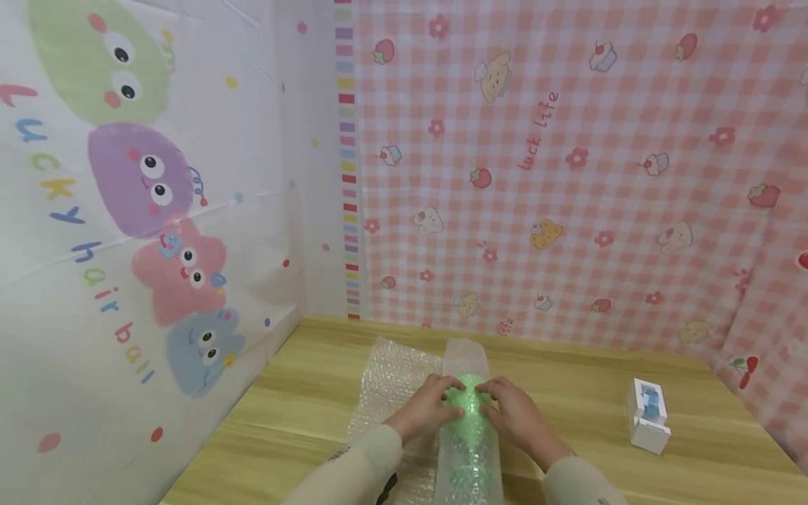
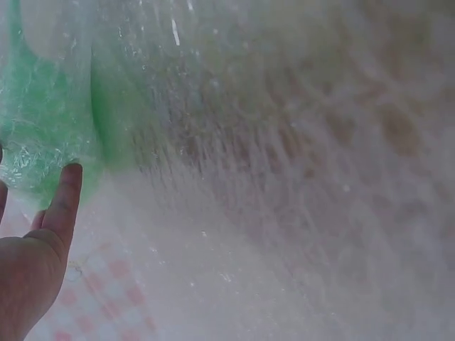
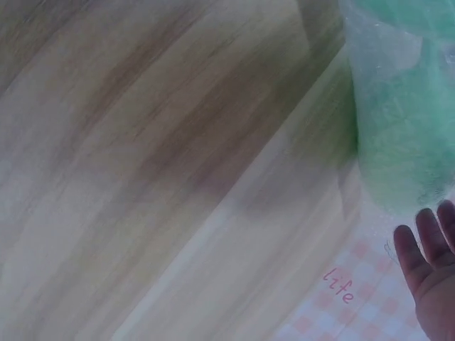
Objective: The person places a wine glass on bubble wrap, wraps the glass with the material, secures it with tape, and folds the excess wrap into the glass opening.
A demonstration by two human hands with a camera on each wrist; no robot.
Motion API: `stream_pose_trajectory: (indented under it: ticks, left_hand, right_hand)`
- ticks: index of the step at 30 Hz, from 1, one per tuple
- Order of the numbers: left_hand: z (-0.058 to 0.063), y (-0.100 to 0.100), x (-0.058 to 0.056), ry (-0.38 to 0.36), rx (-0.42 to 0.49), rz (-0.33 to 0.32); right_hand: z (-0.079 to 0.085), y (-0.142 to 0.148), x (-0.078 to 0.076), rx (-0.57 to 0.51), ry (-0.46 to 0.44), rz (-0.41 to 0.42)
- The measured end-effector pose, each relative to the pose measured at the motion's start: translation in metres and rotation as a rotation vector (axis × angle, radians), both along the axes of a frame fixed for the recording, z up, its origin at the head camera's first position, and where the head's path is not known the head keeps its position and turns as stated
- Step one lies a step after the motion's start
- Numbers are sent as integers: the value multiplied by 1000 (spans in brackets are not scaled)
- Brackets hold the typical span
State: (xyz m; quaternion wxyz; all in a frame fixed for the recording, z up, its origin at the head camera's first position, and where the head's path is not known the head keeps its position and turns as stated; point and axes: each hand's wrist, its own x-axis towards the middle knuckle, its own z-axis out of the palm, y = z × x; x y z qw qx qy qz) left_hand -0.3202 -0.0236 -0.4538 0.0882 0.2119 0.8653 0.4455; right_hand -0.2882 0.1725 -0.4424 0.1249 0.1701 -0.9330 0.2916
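A green object (image 1: pixel 470 428) lies lengthwise on the table, rolled in clear bubble wrap (image 1: pixel 398 379). Its far part is broad and tapers toward me; through the plastic I cannot tell its kind. From the left my left hand (image 1: pixel 429 405) touches the far part, and in the left wrist view one fairly straight finger (image 2: pixel 69 192) presses on the wrap. My right hand (image 1: pixel 514 414) meets the same part from the right; the right wrist view has its extended fingers (image 3: pixel 411 252) at the wrapped end. A flat stretch of wrap spreads out on the left.
A small white holder (image 1: pixel 649 431) with something blue inside stands on the wooden table (image 1: pixel 581 400) to the right. Behind the table hangs a pink checked cloth (image 1: pixel 568 196). A white cloth printed with cartoon figures (image 1: pixel 265 210) closes off the left side.
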Motion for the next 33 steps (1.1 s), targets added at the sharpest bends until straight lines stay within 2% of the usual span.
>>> stream_pose_trajectory:
  ticks: [5,10,15,21,25,31,33]
  left_hand:
    - [-4,-1,0,-5,71,7]
    - [-6,-1,-1,-61,123,34]
    - [-6,2,0,-91,175,16]
    - [-8,9,3,-134,219,13]
    - [-9,8,1,-80,151,-19]
    - [-3,8,-1,108,-67,-77]
    - [-1,10,-1,151,-120,-101]
  right_hand:
    - [-2,1,1,-3,-37,2]
    - [1,5,0,-4,-69,26]
    - [4,10,0,-5,-111,7]
    - [6,18,1,-9,-121,1]
    - [6,19,2,-12,-114,4]
    - [5,18,3,-8,-120,0]
    - [5,17,3,0,-117,-5]
